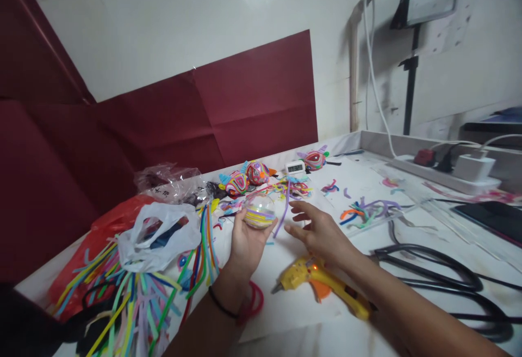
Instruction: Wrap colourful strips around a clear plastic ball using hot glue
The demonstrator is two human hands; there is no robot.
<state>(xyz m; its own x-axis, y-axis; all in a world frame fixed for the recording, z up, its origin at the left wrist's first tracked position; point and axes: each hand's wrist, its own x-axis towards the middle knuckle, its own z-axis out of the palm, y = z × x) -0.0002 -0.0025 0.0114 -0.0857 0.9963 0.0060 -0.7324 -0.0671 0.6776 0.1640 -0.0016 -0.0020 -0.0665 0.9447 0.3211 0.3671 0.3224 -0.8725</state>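
My left hand (247, 244) is closed around a transparent ball (259, 208), its lower part wrapped in yellow, white and purple fuzzy strips. Just right of the ball, my right hand (322, 233) has its fingers apart, with nothing seen in them. A purple pipe cleaner (287, 205) stretches between the ball and my right fingertips; whether it touches either one I cannot tell. Below my right hand lies a yellow glue gun (318, 282) with an orange trigger and a lit orange light.
Striped craft balls (258, 173) and a small digital timer (294, 167) stand at the back. Bundled pipe cleaners (141, 302) and a white plastic bag (163, 237) lie left. Large black-handled scissors (432, 270), a phone (491, 218) and a power strip (444, 175) are right.
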